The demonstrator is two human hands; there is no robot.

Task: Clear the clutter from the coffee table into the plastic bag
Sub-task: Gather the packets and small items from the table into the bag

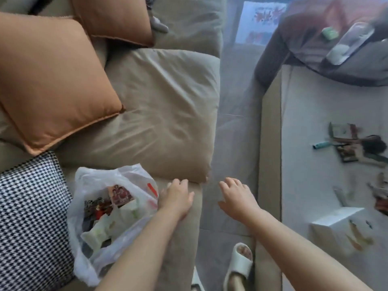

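Observation:
A white plastic bag [90,215] lies open on the beige sofa at lower left, holding several wrappers and packets. My left hand [176,198] hovers just right of the bag's rim, fingers apart, holding nothing. My right hand [237,196] is over the floor gap between sofa and coffee table, also empty with fingers spread. The white coffee table [304,156] fills the right side. On it lie a pile of wrappers and packets [354,143], a teal tube [321,145], more blurred wrappers [380,194] at the right edge and a white box [340,227].
Two orange cushions [52,80] and a houndstooth cushion [27,217] sit on the sofa [168,114]. A dark round table [336,49] with a clear case and a green item stands at the upper right. My slippered feet [239,263] stand on the grey floor.

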